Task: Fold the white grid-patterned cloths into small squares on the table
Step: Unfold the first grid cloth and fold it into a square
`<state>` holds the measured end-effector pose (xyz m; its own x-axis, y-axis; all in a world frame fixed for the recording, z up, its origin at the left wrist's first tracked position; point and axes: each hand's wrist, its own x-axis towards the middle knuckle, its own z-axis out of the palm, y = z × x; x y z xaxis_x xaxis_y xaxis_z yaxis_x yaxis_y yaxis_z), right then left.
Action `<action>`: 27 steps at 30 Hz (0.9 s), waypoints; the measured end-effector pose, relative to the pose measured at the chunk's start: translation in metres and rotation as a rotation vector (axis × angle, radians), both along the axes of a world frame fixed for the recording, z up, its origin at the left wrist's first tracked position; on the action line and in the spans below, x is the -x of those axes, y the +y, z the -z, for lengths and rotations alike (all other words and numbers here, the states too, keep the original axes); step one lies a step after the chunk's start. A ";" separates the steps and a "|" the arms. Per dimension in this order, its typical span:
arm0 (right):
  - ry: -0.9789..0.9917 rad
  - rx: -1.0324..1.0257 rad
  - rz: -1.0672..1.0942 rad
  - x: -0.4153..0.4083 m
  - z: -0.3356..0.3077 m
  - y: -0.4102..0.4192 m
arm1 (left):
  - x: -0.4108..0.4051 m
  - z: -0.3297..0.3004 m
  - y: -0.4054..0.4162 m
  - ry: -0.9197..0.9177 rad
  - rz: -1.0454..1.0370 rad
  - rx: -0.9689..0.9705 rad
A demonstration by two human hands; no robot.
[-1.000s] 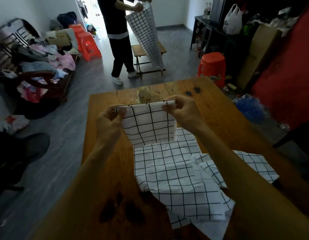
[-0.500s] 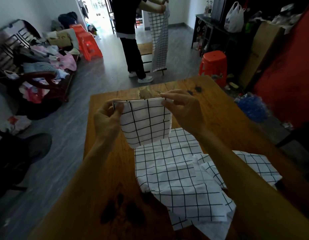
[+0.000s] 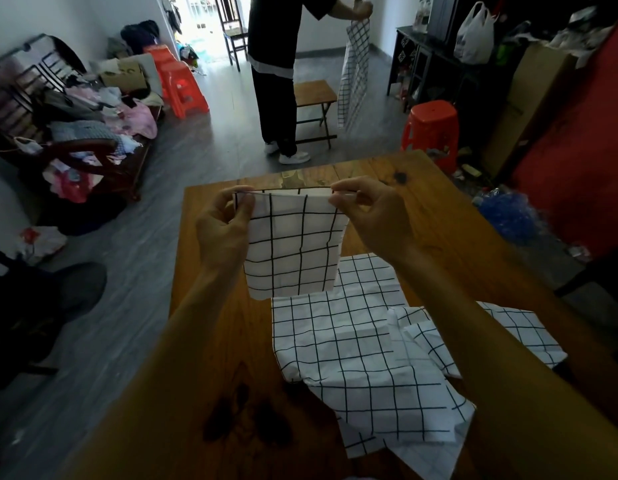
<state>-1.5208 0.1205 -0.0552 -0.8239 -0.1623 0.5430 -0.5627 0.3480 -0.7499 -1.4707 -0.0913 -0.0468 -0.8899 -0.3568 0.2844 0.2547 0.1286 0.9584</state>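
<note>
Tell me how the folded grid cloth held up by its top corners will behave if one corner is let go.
The folded cloth hangs limp below the left hand and right hand, so it is probably floppy and would likely swing down and partly unfold. It looks thin and light, unlikely to slip from a pinch.

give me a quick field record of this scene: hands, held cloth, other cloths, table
left hand: pinches held cloth's top left corner
right hand: pinches its top right corner
held cloth: folded, hanging above table
other cloths: loose, rumpled heap on table, near side
table: wooden, dark stains
</note>
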 end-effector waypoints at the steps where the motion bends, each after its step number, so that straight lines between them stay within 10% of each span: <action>1: 0.014 -0.023 -0.007 0.000 0.000 0.000 | 0.000 -0.001 0.001 0.008 -0.001 -0.003; 27: -0.133 0.275 0.030 -0.003 -0.008 -0.002 | -0.002 -0.006 -0.011 0.004 0.008 -0.024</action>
